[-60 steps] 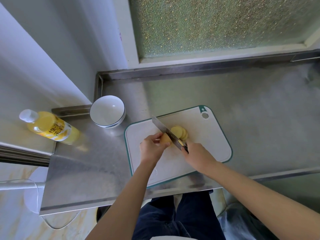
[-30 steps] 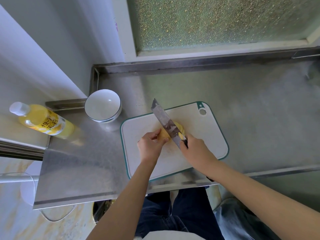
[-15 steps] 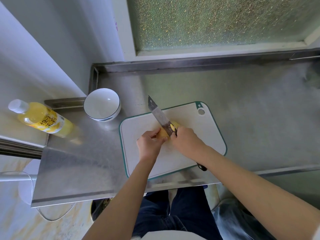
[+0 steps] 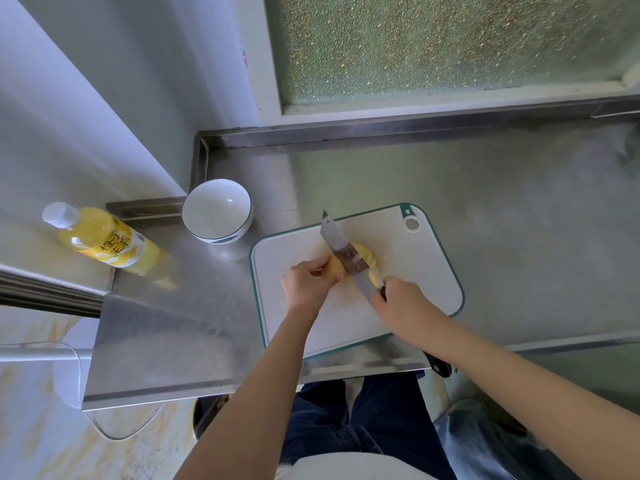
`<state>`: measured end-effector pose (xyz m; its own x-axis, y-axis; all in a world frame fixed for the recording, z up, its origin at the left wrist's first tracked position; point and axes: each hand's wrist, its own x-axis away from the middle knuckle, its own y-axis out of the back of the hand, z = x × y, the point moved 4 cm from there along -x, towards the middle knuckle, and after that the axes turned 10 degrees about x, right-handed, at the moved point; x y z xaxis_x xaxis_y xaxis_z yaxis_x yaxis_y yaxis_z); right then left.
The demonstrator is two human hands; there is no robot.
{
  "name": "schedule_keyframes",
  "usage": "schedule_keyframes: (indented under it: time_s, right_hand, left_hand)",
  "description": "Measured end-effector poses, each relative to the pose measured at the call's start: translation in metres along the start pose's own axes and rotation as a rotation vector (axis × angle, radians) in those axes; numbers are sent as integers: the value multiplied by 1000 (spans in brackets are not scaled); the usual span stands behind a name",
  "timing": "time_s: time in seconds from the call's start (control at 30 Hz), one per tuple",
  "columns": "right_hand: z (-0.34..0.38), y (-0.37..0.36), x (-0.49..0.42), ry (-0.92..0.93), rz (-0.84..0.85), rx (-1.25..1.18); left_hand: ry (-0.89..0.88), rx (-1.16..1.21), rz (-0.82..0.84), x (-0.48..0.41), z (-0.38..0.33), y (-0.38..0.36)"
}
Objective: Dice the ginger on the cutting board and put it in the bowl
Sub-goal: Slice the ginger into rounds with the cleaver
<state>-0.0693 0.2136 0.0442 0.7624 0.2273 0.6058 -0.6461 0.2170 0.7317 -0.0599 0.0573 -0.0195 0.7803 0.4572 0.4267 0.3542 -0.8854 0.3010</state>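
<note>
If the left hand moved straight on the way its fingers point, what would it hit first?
Most likely the knife, whose blade is set into the ginger that the left hand grips. How near the fingertips are to the blade is unclear.

Bare forearms [image 4: 263,375], dark navy trousers [image 4: 374,417]; white top's hem [image 4: 349,467]

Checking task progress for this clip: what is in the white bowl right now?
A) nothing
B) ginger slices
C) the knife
A: the bowl shows only its bare white inside, while the ginger lies on the cutting board beside the blade of the knife.
</note>
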Motion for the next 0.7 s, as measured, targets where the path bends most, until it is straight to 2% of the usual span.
schedule_keyframes:
  time_s: [0.7]
  right_hand:
    - [29,6,-27,6,3,-105]
  left_hand:
    - [-29,-60,22,-3,-6,-1]
